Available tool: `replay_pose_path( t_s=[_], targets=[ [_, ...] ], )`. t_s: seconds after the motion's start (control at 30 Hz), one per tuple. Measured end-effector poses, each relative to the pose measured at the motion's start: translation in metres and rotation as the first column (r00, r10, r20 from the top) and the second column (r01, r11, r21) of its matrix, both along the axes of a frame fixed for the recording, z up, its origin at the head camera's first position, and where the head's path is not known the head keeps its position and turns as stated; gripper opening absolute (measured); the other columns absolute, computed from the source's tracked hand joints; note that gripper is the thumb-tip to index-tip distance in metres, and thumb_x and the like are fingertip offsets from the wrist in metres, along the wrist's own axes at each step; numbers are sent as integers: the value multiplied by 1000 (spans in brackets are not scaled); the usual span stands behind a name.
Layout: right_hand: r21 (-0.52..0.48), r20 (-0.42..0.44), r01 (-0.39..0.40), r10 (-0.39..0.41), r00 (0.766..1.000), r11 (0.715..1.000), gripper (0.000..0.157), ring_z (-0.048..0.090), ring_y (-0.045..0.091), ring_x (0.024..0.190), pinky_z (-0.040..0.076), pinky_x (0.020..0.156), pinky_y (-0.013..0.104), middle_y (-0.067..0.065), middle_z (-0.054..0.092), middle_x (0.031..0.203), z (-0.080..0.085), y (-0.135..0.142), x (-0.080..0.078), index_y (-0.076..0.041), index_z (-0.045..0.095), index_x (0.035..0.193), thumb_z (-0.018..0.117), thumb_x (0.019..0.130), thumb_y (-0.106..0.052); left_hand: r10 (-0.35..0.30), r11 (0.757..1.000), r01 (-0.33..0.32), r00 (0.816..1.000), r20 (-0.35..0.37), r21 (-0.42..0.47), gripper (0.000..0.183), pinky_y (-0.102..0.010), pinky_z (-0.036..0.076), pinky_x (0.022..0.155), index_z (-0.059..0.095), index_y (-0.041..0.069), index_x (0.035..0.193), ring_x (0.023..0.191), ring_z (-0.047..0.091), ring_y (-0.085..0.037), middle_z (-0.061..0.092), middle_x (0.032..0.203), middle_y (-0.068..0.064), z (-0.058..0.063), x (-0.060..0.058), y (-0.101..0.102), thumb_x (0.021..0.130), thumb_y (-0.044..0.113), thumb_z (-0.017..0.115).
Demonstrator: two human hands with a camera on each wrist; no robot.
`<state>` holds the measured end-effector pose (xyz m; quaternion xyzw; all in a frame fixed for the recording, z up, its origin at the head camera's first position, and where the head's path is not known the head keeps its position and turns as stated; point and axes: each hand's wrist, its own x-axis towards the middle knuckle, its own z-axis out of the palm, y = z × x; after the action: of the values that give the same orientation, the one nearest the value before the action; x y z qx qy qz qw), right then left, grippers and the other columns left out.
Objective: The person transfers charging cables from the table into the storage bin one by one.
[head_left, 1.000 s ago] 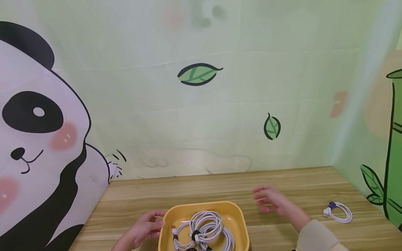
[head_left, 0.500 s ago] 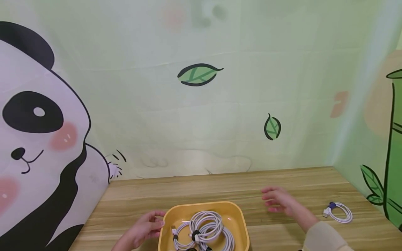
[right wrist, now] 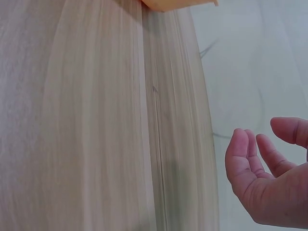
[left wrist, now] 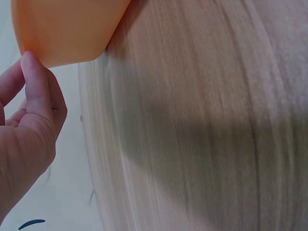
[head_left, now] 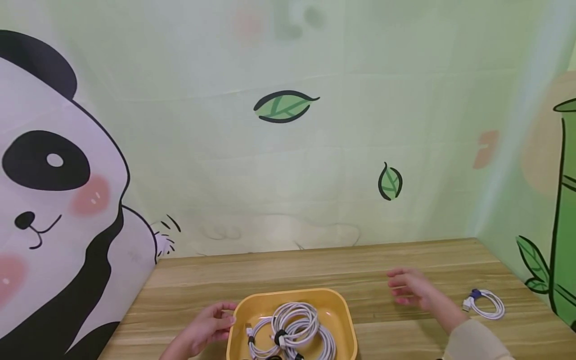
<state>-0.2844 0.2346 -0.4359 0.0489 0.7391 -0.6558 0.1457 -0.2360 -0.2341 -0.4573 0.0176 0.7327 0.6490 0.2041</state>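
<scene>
A yellow tray (head_left: 348, 332) stands at the front of the table, cut off by the bottom of the head view. Inside lie several coiled white cables (head_left: 294, 325) with dark ties. My left hand (head_left: 204, 327) grips the tray's left rim, thumb at the edge; in the left wrist view the thumb meets the orange-looking wall. My right hand (head_left: 418, 290) hovers above the table right of the tray, fingers loosely bent and holding nothing. Farther right lies another coiled white cable (head_left: 492, 305) with a dark blue tie and a USB plug.
The wood-grain table (head_left: 270, 270) ends at a pale green backdrop (head_left: 225, 175) printed with leaves and a panda (head_left: 58, 200). A side panel with a bamboo print (head_left: 564, 215) borders the table on the right.
My right hand has moved rightward, away from the tray and closer to the loose cable. The left hand and tray have stayed in place.
</scene>
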Motion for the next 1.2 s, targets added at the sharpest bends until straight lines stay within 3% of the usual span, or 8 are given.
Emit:
replay_pose_path(
  t_s=[0.6, 1.2],
  targets=[
    [-46, 31, 35, -33, 999, 998, 19, 56, 12, 72, 51, 69, 29, -5, 57, 79, 3, 44, 2, -8, 56, 103, 49, 85, -8, -5, 1000, 5, 1000, 0, 2, 41, -19, 49, 61, 38, -8, 120, 72, 54, -9, 53, 84, -2, 2, 0, 1, 85, 8, 54],
    [-80, 53, 38, -34, 998, 996, 13, 55, 9, 67, 50, 64, 25, -6, 55, 75, -10, 79, 9, -14, 55, 92, 48, 85, -6, 3, 1000, -3, 1000, 23, 1, 45, -20, 49, 62, 39, -6, 120, 74, 54, -10, 51, 90, -4, 0, 1, 0, 84, 12, 58]
  ],
)
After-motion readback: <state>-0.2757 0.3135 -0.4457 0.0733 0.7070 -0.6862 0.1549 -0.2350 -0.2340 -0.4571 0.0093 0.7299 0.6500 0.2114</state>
